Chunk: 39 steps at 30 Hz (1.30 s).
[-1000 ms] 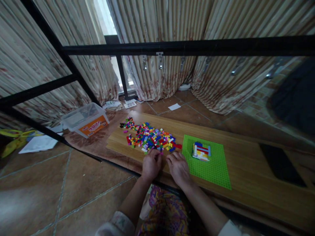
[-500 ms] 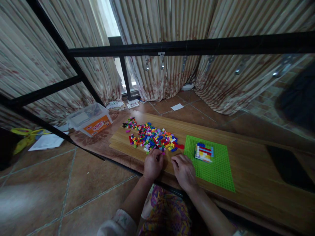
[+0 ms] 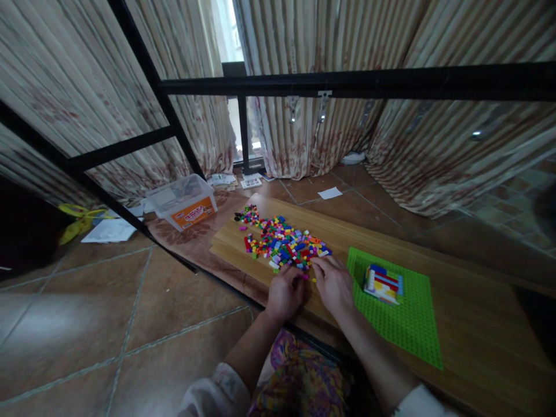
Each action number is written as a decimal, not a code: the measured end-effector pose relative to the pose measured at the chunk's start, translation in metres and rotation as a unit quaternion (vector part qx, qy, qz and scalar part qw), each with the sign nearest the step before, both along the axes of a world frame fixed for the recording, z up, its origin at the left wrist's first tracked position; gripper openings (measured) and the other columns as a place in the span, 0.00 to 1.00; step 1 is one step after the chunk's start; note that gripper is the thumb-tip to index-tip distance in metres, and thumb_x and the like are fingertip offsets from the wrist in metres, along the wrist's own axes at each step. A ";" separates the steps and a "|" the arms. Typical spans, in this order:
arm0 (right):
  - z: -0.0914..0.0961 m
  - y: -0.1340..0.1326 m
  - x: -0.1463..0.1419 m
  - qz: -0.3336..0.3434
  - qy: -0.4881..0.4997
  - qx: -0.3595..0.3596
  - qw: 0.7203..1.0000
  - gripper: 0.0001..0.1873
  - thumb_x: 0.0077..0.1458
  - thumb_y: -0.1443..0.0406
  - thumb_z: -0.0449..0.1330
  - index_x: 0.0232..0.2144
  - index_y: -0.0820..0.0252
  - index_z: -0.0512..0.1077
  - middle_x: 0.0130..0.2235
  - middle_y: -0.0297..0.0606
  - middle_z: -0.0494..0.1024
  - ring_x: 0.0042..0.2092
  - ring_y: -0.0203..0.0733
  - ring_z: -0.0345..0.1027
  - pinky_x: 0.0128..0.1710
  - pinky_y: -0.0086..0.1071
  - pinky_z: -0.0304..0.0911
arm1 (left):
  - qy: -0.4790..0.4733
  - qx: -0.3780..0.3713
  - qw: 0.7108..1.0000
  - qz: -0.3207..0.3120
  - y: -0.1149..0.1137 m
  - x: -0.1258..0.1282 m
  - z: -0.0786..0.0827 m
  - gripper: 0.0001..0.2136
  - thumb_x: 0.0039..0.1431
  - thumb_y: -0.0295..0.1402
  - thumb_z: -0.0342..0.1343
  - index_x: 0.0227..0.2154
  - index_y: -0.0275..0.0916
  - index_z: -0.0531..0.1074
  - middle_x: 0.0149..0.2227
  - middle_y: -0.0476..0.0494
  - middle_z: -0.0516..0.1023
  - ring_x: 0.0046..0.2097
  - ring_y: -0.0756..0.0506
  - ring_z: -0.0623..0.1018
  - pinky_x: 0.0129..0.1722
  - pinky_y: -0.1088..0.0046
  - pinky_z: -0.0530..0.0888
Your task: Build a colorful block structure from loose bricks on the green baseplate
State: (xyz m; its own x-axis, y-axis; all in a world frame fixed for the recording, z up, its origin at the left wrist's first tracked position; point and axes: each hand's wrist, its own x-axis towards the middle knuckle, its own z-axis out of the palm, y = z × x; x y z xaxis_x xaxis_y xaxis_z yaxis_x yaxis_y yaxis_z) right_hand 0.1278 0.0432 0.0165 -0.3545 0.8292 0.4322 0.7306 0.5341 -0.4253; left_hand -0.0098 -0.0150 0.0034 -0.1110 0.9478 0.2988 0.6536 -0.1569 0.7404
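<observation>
A heap of small multicoloured toy bricks (image 3: 282, 240) lies on a wooden board. My left hand (image 3: 284, 294) is at its near edge, closed with fingers curled in; anything in its fingertips is hidden. A pink brick (image 3: 305, 277) shows just beside those fingers. My right hand (image 3: 334, 285) reaches to the heap's right end, fingers apart and touching the bricks there. To the right, a green studded baseplate (image 3: 402, 318) carries a small brick build (image 3: 383, 282) in blue, red, white and yellow.
A clear plastic tub (image 3: 182, 200) with an orange label stands on the brown cloth at the left. A black metal frame (image 3: 356, 84) crosses in front of the curtains (image 3: 330, 139). Papers (image 3: 108, 230) lie on the tiled floor. A dark flat patch (image 3: 536, 307) is at the board's right.
The view has swung left, so things sit further right. My right hand has moved forward to the bricks, its fingers spreading. My left hand stays at the heap's near edge.
</observation>
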 end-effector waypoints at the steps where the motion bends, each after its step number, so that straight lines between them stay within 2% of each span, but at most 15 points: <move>1: 0.003 0.004 -0.006 0.009 -0.006 -0.007 1.000 0.13 0.62 0.65 0.50 0.39 0.56 0.75 0.38 0.39 0.76 0.42 0.43 0.66 0.43 0.35 0.58 | -0.007 0.000 1.000 -0.001 0.000 0.000 0.000 0.07 0.56 0.23 0.52 0.34 0.41 0.71 0.36 0.45 0.73 0.38 0.47 0.73 0.38 0.73 0.71; 6: 0.013 0.024 -0.034 0.068 -0.068 -0.057 0.994 0.12 0.59 0.67 0.53 0.38 0.54 0.77 0.38 0.38 0.76 0.44 0.43 0.64 0.46 0.34 0.57 | -0.030 0.002 0.999 -0.010 0.001 0.000 -0.002 0.06 0.54 0.22 0.51 0.31 0.40 0.70 0.35 0.44 0.72 0.39 0.46 0.73 0.39 0.72 0.71; 9: 0.014 0.033 -0.042 0.080 -0.110 -0.089 0.987 0.11 0.58 0.67 0.55 0.36 0.55 0.78 0.38 0.39 0.76 0.43 0.43 0.64 0.47 0.34 0.57 | -0.038 0.003 0.999 -0.008 0.001 0.000 -0.002 0.06 0.53 0.22 0.51 0.31 0.39 0.70 0.35 0.43 0.72 0.39 0.46 0.73 0.39 0.72 0.72; 15: 0.012 0.044 -0.034 0.053 -0.128 -0.115 0.984 0.11 0.56 0.68 0.56 0.35 0.55 0.78 0.38 0.39 0.77 0.43 0.43 0.66 0.48 0.35 0.57 | -0.040 -0.001 0.999 -0.006 -0.001 0.000 -0.002 0.09 0.52 0.22 0.52 0.34 0.40 0.71 0.36 0.43 0.72 0.40 0.45 0.74 0.41 0.70 0.72; 20: 0.011 0.046 -0.023 0.048 -0.134 -0.111 0.984 0.11 0.54 0.70 0.56 0.33 0.55 0.79 0.37 0.40 0.77 0.43 0.44 0.66 0.47 0.35 0.57 | -0.037 -0.010 0.999 -0.003 -0.001 0.000 -0.004 0.09 0.53 0.23 0.51 0.35 0.40 0.72 0.37 0.43 0.73 0.39 0.46 0.74 0.41 0.70 0.73; 27: 0.018 0.042 -0.030 0.108 -0.158 -0.098 0.977 0.14 0.57 0.69 0.53 0.36 0.52 0.79 0.38 0.38 0.76 0.43 0.42 0.66 0.47 0.34 0.56 | -0.036 -0.004 0.999 -0.004 0.000 -0.001 -0.005 0.08 0.53 0.23 0.52 0.34 0.40 0.71 0.36 0.44 0.73 0.39 0.46 0.74 0.40 0.71 0.73; 33: 0.028 0.050 -0.035 0.136 -0.231 -0.157 0.951 0.15 0.58 0.69 0.52 0.37 0.53 0.79 0.39 0.39 0.76 0.43 0.40 0.67 0.45 0.31 0.56 | -0.039 -0.008 0.999 -0.006 0.000 0.000 -0.003 0.08 0.53 0.23 0.52 0.34 0.40 0.71 0.36 0.43 0.73 0.40 0.46 0.74 0.41 0.71 0.73; 39: 0.030 0.050 -0.030 0.133 -0.247 -0.173 0.944 0.16 0.58 0.70 0.52 0.38 0.53 0.78 0.38 0.38 0.76 0.42 0.40 0.68 0.43 0.30 0.56 | -0.033 -0.013 0.999 -0.004 -0.001 0.000 -0.001 0.07 0.53 0.23 0.52 0.33 0.40 0.71 0.36 0.43 0.73 0.40 0.45 0.74 0.40 0.71 0.73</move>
